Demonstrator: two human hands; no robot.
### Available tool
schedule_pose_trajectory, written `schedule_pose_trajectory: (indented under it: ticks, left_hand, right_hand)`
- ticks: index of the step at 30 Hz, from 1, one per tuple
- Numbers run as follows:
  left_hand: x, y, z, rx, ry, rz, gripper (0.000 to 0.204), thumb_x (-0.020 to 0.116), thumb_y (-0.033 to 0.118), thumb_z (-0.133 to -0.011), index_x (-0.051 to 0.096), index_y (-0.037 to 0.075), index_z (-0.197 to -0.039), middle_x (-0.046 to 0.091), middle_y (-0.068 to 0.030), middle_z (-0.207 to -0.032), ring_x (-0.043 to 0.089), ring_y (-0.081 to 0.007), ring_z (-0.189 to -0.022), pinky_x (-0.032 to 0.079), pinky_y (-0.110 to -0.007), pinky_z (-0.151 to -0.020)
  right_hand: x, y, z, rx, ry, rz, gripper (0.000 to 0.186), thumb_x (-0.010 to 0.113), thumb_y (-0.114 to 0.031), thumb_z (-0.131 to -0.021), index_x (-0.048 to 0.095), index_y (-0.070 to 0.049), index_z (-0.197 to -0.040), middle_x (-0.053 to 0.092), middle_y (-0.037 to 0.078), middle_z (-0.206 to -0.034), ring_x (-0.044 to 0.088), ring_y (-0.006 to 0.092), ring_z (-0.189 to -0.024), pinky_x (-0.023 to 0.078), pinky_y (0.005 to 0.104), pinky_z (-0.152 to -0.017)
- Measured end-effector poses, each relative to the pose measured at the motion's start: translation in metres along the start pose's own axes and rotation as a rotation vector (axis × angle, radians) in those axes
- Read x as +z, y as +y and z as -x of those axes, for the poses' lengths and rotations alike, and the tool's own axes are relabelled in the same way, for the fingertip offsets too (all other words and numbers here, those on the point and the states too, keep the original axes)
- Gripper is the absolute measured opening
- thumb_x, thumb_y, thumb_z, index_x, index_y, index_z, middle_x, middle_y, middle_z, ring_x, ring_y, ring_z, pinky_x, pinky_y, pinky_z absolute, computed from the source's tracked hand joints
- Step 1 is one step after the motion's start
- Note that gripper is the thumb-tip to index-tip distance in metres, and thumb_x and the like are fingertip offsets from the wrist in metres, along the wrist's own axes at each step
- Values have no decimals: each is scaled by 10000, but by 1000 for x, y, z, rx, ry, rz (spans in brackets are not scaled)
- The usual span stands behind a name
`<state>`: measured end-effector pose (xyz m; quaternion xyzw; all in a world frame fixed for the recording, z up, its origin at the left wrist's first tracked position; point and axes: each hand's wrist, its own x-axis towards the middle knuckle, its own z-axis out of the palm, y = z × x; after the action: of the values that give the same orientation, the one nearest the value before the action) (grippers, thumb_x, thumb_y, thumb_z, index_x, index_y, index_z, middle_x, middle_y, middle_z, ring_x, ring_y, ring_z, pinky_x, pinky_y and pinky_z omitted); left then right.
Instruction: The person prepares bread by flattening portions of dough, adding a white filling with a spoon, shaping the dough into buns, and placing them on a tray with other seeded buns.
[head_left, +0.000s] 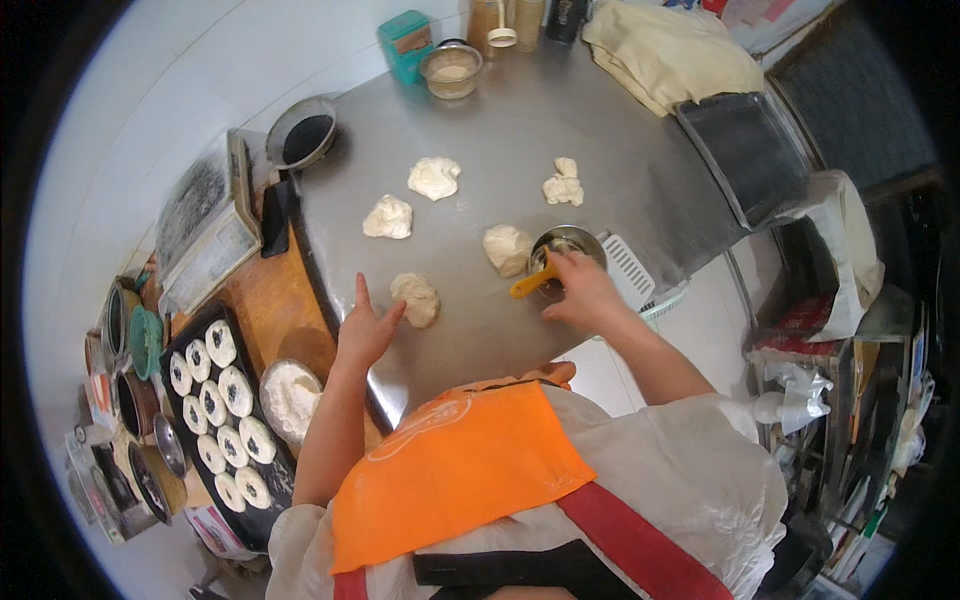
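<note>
My left hand [370, 325] is open, forefinger extended, just left of a dough lump [418, 298] on the steel worktop [460, 345]. My right hand [580, 290] curls over a small metal bowl [590, 250] at the yellow handle [525, 287] of a tool; exactly what it grips is unclear. Another lump [506, 250] lies beside the bowl. Farther back are three more pieces, at left [387, 217], centre [433, 178] and right [562, 182].
Left are a tray [240, 490] of filled dough rounds, flour bowl [291, 398], scale [200, 220] and dark-filled bowl [300, 135]. Behind stand containers [452, 72]. A slotted white piece [627, 270], cloth [670, 55] and black pan [740, 155] occupy the right.
</note>
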<state>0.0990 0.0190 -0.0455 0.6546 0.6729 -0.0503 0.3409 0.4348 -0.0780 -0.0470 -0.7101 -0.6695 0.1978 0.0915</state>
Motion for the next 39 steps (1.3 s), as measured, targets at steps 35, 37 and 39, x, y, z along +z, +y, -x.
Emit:
schedule_pose_trajectory:
  ticks: [35,37,39]
  left_hand:
    - [48,111,37,629,-523,1809,732,315,612,-981,279,98,-1501,296,-107,-1553,292,-279,-1424,249,-474,-1165]
    - [22,85,24,590,-553,1985,736,318,624,-976,257,126,-1514,287,-102,-1559,288,-277,-1427,249,-475,-1164]
    - [15,61,26,482,-500,2044,745,301,652,-964,263,156,-1519,287,-86,-1565,294,-274,-1426,269,-463,-1153]
  right_hand:
    - [1,-114,-18,-672,308,-351,767,653,-290,-818,346,42,-1437,341,213,-1507,232,411,-1434,189,546,-1156]
    - [21,-149,-16,-747,261,-351,739,634,-327,-838,376,50,-1419,353,216,-1500,239,411,-1431,180,559,-1152]
    - [39,-161,-18,-752,196,-382,714,622,-352,-849,406,39,-1405,362,210,-1498,253,400,-1427,185,558,-1149]
